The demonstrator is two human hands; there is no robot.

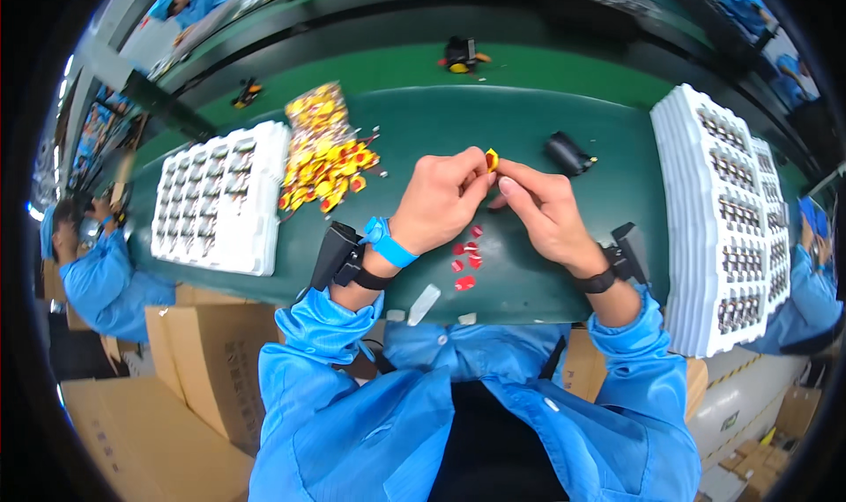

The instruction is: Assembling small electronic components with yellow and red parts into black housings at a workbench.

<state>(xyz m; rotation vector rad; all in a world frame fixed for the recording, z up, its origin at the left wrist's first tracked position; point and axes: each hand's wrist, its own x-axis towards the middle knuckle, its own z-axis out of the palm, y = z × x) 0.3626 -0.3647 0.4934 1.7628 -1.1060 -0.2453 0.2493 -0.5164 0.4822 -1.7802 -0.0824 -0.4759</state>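
My left hand (448, 193) pinches a small yellow part with a red face (492, 160) between thumb and fingers, above the middle of the bench. Close beside it, my right hand (548, 213) has its thumb and forefinger drawn together. Whatever sits in the right fingertips is too small to make out. Below the hands, several small red pieces (473, 261) lie scattered on the green bench top (414, 118). A heap of similar yellow and red parts (330, 171) spills from a clear plastic bag (317, 110) to the left.
A white tray of small metal parts (216, 198) stands at the left; stacked white trays (718, 229) rise at the right. A black cylinder (568, 154) lies beyond my right hand. A translucent strip (425, 304) rests at the near edge. Cardboard boxes (207, 361) sit below left. Co-workers sit at both sides.
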